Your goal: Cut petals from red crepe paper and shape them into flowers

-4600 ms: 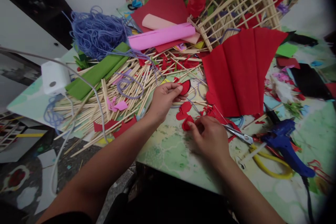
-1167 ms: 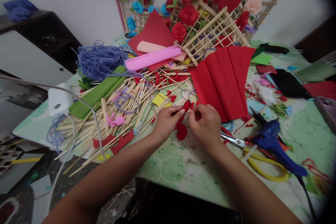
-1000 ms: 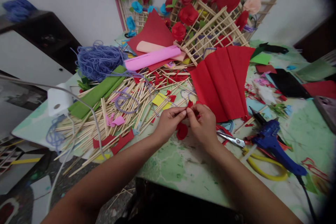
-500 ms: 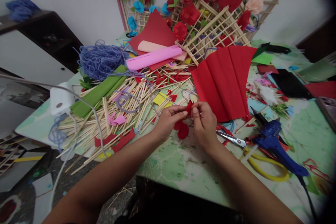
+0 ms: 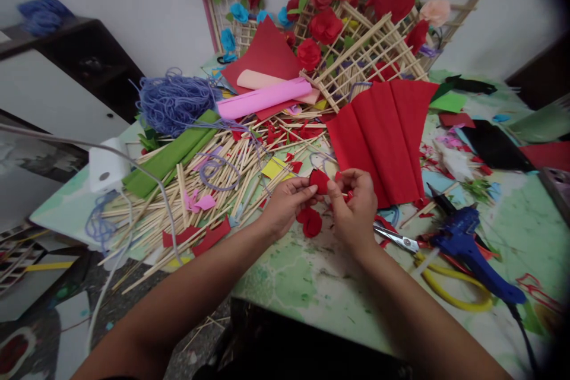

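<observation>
Green-mottled table (image 5: 312, 285), craft clutter. Left hand (image 5: 285, 205) pinches red paper petal (image 5: 319, 180) above table edge; right hand (image 5: 354, 205) curled on red scrap, grip unclear. Keep your pinch light, roll slowly; spare petals (image 5: 310, 221) below.

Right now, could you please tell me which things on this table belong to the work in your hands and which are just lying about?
In use:
- left hand and right hand, both pinching the red paper petal
- cut red petals just beneath the hands

Lying about:
- scissors
- blue glue gun
- wooden sticks
- purple yarn
- pink paper roll
- folded red sheet
</observation>
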Tool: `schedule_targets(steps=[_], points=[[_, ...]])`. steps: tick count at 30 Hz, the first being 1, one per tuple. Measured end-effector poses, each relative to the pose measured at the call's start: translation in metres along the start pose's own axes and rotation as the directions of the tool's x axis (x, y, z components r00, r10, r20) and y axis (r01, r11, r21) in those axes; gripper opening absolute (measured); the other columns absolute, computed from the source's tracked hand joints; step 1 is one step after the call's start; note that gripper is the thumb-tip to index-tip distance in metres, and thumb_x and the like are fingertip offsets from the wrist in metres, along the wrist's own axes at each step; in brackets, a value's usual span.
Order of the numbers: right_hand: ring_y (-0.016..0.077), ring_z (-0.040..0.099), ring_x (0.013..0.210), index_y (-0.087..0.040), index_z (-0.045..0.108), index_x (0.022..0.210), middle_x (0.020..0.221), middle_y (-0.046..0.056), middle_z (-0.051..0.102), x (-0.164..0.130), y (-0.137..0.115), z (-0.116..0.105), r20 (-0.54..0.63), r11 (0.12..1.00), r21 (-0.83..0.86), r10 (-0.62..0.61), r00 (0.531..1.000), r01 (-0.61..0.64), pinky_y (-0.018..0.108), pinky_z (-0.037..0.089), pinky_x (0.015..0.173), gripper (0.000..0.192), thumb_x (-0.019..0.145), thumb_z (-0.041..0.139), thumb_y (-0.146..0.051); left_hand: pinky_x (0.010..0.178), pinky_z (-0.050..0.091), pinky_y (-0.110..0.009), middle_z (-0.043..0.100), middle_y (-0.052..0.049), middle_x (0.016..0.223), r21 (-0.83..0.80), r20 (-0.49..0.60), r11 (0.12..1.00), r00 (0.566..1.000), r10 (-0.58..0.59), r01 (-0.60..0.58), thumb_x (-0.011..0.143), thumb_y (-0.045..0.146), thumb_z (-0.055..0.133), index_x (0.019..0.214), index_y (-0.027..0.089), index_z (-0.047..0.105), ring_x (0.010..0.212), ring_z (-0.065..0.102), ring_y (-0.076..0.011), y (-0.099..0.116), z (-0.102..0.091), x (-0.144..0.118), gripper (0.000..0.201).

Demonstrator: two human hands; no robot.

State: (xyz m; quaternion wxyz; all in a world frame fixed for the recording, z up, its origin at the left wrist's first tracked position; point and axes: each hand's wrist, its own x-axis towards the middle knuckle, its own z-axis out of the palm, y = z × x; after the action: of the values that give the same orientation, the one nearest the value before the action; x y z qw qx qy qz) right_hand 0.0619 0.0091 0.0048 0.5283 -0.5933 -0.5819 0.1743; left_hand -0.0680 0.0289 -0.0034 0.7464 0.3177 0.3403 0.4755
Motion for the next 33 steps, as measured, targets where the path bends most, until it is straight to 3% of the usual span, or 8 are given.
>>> schedule_targets(steps=[4, 7, 12, 19, 29, 33], points=[[0.0133, 0.051, 0.058, -0.018, 0.056, 0.075, 0.063, -0.002, 0.056, 0.0047, 0.0019, -0.0002, 0.126, 0.996, 0.037, 0.077, 0.989, -0.082, 0.026, 0.039, 0.054, 0.016, 0.082, 0.056, -0.033, 0.066, 0.046, -0.021, 0.067, -0.002, 0.070, 0.005, 0.008, 1.000, 1.000, -0.024, 0.024, 0.067, 0.021, 0.074, 0.078, 0.012, 0.067, 0.063, 0.063, -0.0091, 0.0019, 0.0004, -0.0008, 0.016], [0.0129, 0.049, 0.056, -0.018, 0.056, 0.067, 0.059, -0.003, 0.055, 0.0040, 0.0026, 0.0006, 0.118, 0.998, -0.022, 0.053, 0.992, -0.051, 0.026, 0.038, 0.055, 0.017, 0.080, 0.057, -0.030, 0.068, 0.047, -0.024, 0.067, -0.003, 0.071, 0.015, 0.019, 0.999, 0.999, -0.047, 0.047, 0.066, 0.023, 0.074, 0.077, 0.012, 0.067, 0.063, 0.063, -0.0103, 0.0017, 0.0005, -0.0014, 0.017], [0.0146, 0.051, 0.060, -0.019, 0.056, 0.067, 0.060, -0.002, 0.056, 0.0028, 0.0041, 0.0013, 0.098, 0.995, -0.095, -0.004, 0.995, 0.013, 0.027, 0.038, 0.058, 0.018, 0.081, 0.056, -0.030, 0.067, 0.047, -0.024, 0.067, -0.004, 0.069, 0.062, 0.018, 0.997, 0.999, -0.048, 0.046, 0.067, 0.026, 0.074, 0.076, 0.011, 0.068, 0.062, 0.061, -0.0100, 0.0020, 0.0019, -0.0021, 0.019], [0.0177, 0.049, 0.066, -0.021, 0.054, 0.066, 0.064, 0.001, 0.057, 0.0047, 0.0052, -0.0016, 0.088, 0.951, -0.236, -0.182, 0.979, 0.198, 0.031, 0.037, 0.064, 0.017, 0.081, 0.056, -0.028, 0.068, 0.048, -0.025, 0.066, -0.003, 0.067, 0.098, 0.010, 0.995, 0.999, -0.033, 0.032, 0.065, 0.031, 0.074, 0.075, 0.012, 0.068, 0.062, 0.060, -0.0114, 0.0018, 0.0035, -0.0028, 0.022], [0.0177, 0.050, 0.068, -0.020, 0.057, 0.066, 0.064, 0.000, 0.056, 0.0056, 0.0046, -0.0016, 0.096, 0.960, -0.214, -0.161, 0.982, 0.178, 0.031, 0.038, 0.064, 0.015, 0.078, 0.061, -0.028, 0.070, 0.049, -0.026, 0.065, -0.003, 0.069, 0.147, 0.040, 0.989, 0.999, 0.005, -0.010, 0.067, 0.037, 0.073, 0.072, 0.012, 0.067, 0.065, 0.060, -0.0123, -0.0013, 0.0024, -0.0016, 0.026], [0.0180, 0.055, 0.071, -0.019, 0.064, 0.083, 0.072, 0.001, 0.060, 0.0073, 0.0054, -0.0004, 0.062, 0.991, -0.099, -0.089, 0.994, 0.095, 0.032, 0.043, 0.068, 0.012, 0.076, 0.064, -0.029, 0.071, 0.049, -0.027, 0.065, -0.003, 0.067, 0.152, 0.067, 0.988, 0.998, -0.005, -0.005, 0.067, 0.040, 0.073, 0.072, 0.012, 0.066, 0.064, 0.061, -0.0126, -0.0019, 0.0028, -0.0013, 0.029]])
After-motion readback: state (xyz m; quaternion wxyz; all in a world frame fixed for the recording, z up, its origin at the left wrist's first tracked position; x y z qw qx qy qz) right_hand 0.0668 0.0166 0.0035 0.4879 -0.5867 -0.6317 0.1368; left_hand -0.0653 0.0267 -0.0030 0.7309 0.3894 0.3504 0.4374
